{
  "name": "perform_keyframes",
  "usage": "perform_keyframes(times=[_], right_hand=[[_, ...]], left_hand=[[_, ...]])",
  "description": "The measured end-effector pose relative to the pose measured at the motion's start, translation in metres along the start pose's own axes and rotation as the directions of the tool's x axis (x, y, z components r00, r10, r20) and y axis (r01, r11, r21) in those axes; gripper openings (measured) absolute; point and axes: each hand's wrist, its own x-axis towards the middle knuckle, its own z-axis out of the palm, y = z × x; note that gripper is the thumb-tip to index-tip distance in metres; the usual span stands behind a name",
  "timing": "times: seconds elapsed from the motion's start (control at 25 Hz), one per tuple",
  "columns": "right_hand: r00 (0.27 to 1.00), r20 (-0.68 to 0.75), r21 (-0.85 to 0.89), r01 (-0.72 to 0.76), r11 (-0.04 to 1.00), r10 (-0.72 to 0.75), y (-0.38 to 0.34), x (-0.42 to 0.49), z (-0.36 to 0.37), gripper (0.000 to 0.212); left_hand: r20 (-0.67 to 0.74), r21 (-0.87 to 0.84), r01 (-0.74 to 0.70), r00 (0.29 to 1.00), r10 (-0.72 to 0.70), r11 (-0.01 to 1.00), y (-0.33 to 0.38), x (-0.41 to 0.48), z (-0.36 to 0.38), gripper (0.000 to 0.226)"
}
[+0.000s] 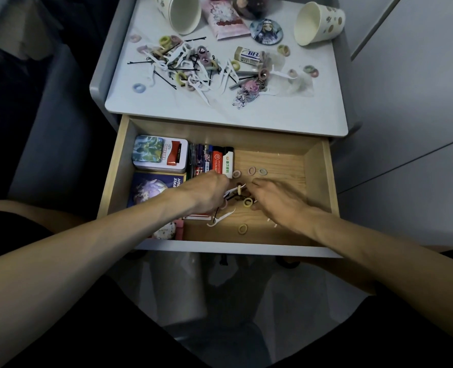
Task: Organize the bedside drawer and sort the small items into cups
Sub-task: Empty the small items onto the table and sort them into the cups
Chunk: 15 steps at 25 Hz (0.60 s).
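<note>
The wooden drawer [318, 181] stands pulled open below the bedside table top [220, 112]. Both my hands reach into its middle. My left hand [206, 193] curls its fingers round a bunch of small items: white floss picks, hair ties and dark hairpins. My right hand [276, 199] lies just to the right, fingers bent down over a yellow hair tie [247, 202] and other bits. Loose hair ties [252, 171] lie beyond the hands, another [243, 229] nearer me. A floss pick [221, 217] lies below my left hand. Two paper cups [184, 13] [317, 23] lie tipped over on the table top.
A heap of hair ties, hairpins and floss picks [183, 65] covers the table top, with an eraser [248, 55], a round badge [265, 31] and a pink packet [226, 22]. In the drawer's left part sit a tin [160, 154], lighters [221, 160] and a card box [153, 187].
</note>
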Motion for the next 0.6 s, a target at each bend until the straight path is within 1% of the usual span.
perform_keyframes(times=[0.08,0.16,0.24,0.36,0.44,0.48,0.52,0.6], right_hand=[[1.0,-0.007,-0.056,0.02,0.998,-0.021,0.0,-0.004,0.0,0.045],[0.999,0.016,-0.185,0.046,0.982,-0.044,-0.001,-0.004,0.002,0.046],[0.996,0.058,-0.273,0.074,0.959,-0.061,-0.004,-0.003,0.004,0.045],[0.99,0.089,-0.403,0.137,0.905,-0.11,-0.01,-0.003,0.008,0.04],[0.992,0.088,-0.407,0.116,0.906,-0.087,-0.01,-0.004,0.007,0.035],[0.995,0.083,-0.387,0.088,0.918,-0.061,-0.006,-0.003,0.006,0.033],[0.996,0.08,-0.37,0.067,0.927,-0.041,-0.002,-0.004,0.003,0.032],[0.998,0.045,-0.321,0.051,0.946,-0.039,0.01,-0.008,-0.001,0.034]], left_hand=[[0.02,-0.02,0.005,1.0,-0.005,1.0,0.0,-0.002,0.0,0.012],[0.034,-0.044,0.012,0.999,-0.01,0.999,-0.001,-0.003,-0.001,0.016],[0.032,-0.037,0.024,0.999,-0.023,0.999,-0.002,-0.004,-0.002,0.02],[0.027,-0.044,0.029,0.999,-0.028,0.999,-0.004,-0.005,-0.001,0.016],[0.035,-0.046,0.031,0.999,-0.03,0.998,-0.006,-0.005,0.0,0.008],[0.034,-0.049,0.033,0.999,-0.031,0.998,-0.007,-0.004,-0.001,0.009],[0.031,-0.048,0.035,0.999,-0.033,0.998,-0.007,-0.004,-0.001,0.017],[0.021,-0.052,0.036,0.999,-0.035,0.998,-0.007,-0.003,-0.002,0.026]])
